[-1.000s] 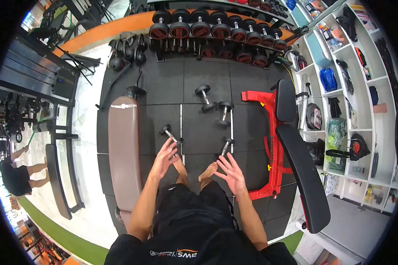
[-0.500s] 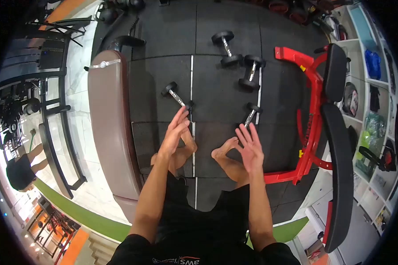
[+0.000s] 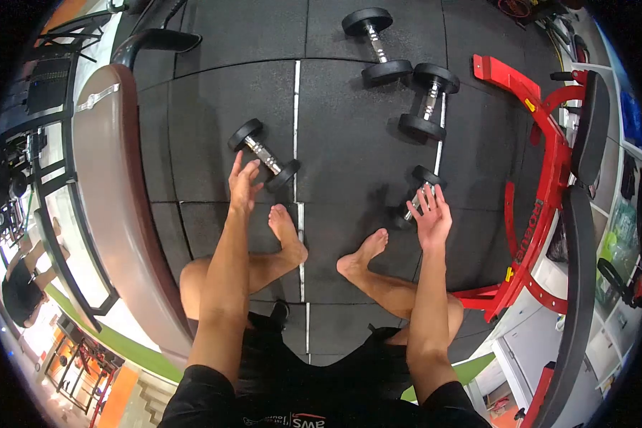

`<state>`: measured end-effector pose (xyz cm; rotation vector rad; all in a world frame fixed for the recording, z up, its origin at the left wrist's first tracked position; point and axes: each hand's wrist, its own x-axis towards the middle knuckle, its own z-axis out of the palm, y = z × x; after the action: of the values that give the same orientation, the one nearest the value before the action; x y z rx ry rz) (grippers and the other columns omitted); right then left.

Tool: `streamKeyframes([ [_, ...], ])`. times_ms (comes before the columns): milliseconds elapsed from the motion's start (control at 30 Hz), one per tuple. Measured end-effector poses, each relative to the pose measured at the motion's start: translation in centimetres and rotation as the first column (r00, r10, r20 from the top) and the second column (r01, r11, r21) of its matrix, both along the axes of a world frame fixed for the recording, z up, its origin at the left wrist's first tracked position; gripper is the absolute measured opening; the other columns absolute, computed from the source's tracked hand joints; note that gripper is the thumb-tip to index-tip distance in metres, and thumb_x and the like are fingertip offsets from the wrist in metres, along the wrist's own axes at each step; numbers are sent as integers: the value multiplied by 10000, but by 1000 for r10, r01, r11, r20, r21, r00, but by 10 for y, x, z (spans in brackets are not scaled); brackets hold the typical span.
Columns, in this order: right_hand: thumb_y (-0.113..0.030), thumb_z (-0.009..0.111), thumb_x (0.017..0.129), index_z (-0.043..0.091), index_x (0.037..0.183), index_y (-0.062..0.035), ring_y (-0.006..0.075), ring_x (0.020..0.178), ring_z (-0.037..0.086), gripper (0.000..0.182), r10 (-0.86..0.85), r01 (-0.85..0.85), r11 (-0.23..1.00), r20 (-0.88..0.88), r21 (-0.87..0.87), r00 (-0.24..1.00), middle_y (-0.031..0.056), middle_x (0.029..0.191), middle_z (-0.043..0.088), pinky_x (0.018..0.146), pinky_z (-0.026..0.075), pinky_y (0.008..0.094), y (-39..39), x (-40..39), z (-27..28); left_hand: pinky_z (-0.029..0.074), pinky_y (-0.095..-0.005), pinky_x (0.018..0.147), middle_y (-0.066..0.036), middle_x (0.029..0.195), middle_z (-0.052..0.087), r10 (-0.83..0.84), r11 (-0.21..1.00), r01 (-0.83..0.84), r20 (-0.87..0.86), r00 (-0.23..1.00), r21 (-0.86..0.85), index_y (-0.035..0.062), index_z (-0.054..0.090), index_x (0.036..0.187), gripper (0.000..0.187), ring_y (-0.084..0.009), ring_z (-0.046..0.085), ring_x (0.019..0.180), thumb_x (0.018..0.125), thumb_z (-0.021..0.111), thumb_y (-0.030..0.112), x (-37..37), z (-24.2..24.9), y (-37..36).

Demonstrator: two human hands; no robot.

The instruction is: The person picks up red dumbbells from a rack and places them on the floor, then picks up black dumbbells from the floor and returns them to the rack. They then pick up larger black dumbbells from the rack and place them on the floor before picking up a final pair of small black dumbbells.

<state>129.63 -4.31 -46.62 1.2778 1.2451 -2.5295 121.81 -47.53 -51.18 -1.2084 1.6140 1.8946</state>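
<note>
My left hand (image 3: 243,184) is open and empty, its fingers apart, just beside and partly over the left small dumbbell (image 3: 264,155), which lies slanted on the black floor mat (image 3: 364,164). On the right, my right hand (image 3: 433,217) spreads its fingers in front of another small dumbbell (image 3: 414,203) and hides part of it. Whether either hand touches its dumbbell cannot be made out. Farther forward lie two larger dumbbells, one upper (image 3: 376,44) and one lower right of it (image 3: 429,102).
A brown padded bench (image 3: 125,207) runs along the left. To the right stands a red metal frame (image 3: 538,207) with black pads (image 3: 576,285), before white shelves. My bare feet are on the mat between the hands. Another person (image 3: 23,289) is at the far left.
My view has moved lower and closer to the floor. Both hands have spread farther apart and reached forward, each now nearer to a small dumbbell.
</note>
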Motion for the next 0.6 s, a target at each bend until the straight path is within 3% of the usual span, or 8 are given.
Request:
streamKeyframes([
  [67, -271, 533, 951, 236, 1553, -66, 315, 1397, 365, 701, -7, -9, 991, 114, 134, 993, 152, 1535, 346, 1068, 396, 523, 12, 0, -32, 326, -589, 1051, -160, 1528, 389, 48, 997, -47, 17, 999, -58, 155, 172, 1587, 876, -423, 340, 1402, 880, 669, 296, 0, -41, -3],
  [100, -269, 548, 946, 243, 1553, -68, 302, 1369, 405, 709, -15, -19, 980, 169, 199, 986, 139, 1507, 390, 1045, 419, 496, 17, -2, -46, 435, -491, 898, -172, 1401, 508, 117, 988, -113, 25, 993, -109, 169, 234, 1575, 937, -325, 477, 1278, 803, 748, 303, 1, -64, -5],
  [200, -260, 612, 911, 398, 1453, -52, 252, 1184, 523, 619, -24, -115, 934, 379, 338, 925, 74, 1338, 509, 947, 448, 406, 26, -12, -78, 459, -470, 842, -170, 1381, 528, 220, 975, -217, 68, 973, -43, 133, 204, 1577, 965, -333, 497, 1250, 799, 751, 298, -7, -99, -4],
  [233, -255, 673, 861, 466, 1305, -53, 220, 1037, 549, 530, -29, -134, 932, 438, 337, 898, 57, 1175, 548, 887, 446, 361, 28, -15, -83, 485, -448, 784, -157, 1285, 584, 229, 973, -226, 58, 972, -50, 115, 196, 1574, 953, -303, 580, 1136, 810, 742, 274, -11, -111, -2],
  [333, -256, 718, 820, 457, 1197, -63, 214, 1032, 552, 497, -226, -88, 807, 442, 584, 868, 98, 1154, 564, 910, 434, 346, 38, -7, -138, 488, -512, 782, -140, 1292, 570, 212, 977, -212, 30, 977, -4, 97, 326, 1501, 774, -341, 574, 1168, 851, 703, 283, -20, -144, -1],
  [367, -280, 742, 795, 431, 1238, -57, 227, 1052, 542, 585, -251, -63, 811, 443, 582, 860, 123, 1155, 559, 941, 419, 356, 47, -1, -156, 515, -477, 709, -105, 1177, 603, 213, 977, -213, 15, 977, -16, 120, 430, 1387, 621, -299, 628, 1064, 852, 711, 262, -21, -155, -4],
  [500, -324, 765, 745, 459, 1188, -42, 287, 1122, 519, 608, -188, -229, 757, 540, 612, 821, 149, 1229, 521, 1002, 391, 405, 49, 7, -188, 543, -516, 736, -96, 1159, 598, 253, 948, -244, -19, 967, 206, 139, 464, 1234, 482, -310, 631, 1034, 850, 737, 241, -20, -174, -9],
  [600, -326, 772, 723, 500, 1154, -38, 311, 1194, 481, 585, -113, -359, 616, 530, 701, 840, 176, 1327, 446, 1032, 374, 421, 32, 3, -199, 540, -521, 763, -100, 1201, 580, 240, 960, -233, -31, 970, 155, 139, 417, 1263, 537, -320, 616, 1074, 849, 740, 251, -26, -153, 14],
])
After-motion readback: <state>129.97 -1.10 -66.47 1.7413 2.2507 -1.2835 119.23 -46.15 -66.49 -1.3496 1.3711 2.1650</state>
